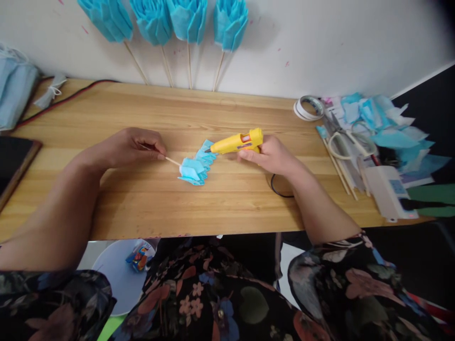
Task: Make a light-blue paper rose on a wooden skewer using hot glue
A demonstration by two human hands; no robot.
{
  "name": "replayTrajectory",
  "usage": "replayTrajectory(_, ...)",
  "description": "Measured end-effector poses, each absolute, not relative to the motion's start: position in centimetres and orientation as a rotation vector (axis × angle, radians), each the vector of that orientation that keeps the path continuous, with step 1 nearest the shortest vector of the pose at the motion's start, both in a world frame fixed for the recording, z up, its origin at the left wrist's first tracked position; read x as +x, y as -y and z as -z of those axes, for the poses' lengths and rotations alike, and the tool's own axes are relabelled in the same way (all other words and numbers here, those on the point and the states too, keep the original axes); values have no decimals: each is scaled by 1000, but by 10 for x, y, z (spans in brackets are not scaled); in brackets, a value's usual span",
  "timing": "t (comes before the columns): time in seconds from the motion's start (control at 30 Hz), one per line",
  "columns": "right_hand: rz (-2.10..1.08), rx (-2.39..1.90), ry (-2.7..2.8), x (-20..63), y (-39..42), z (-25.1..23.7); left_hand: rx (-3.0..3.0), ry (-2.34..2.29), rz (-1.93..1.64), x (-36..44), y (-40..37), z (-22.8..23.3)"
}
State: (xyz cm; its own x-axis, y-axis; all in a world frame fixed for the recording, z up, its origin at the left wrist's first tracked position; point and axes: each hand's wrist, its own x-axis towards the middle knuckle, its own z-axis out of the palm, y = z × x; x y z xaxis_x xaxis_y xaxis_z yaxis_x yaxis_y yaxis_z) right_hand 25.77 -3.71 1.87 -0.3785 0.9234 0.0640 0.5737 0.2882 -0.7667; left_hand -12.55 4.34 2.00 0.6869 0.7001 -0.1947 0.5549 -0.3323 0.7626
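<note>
My left hand [140, 148] pinches a thin wooden stick [173, 161]. At the stick's right end is a folded, petal-edged blue strip [195, 169], partly gathered around it and lying low over the table. A yellow glue gun [237, 141] is gripped in my right hand [266, 155], pointing left. Its dark nozzle is at the strip's upper right end; whether it touches the strip I cannot tell. Several finished blue flowers [190, 21] on sticks lean against the white wall behind.
On the right lie a tape roll [308, 108], scissors [343, 139], loose sticks [336, 163], blue scraps [394, 123] and a white box-shaped device [387, 192]. Face masks [16, 87] and a dark tablet-like object [16, 163] sit left. Below the table edge stands a white bin [117, 274].
</note>
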Motion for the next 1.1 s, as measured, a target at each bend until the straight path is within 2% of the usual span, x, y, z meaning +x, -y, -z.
replayTrajectory(1.1,-1068,-1257,2090,247,38,-16,2041,-948,-190,-124,-41,-26)
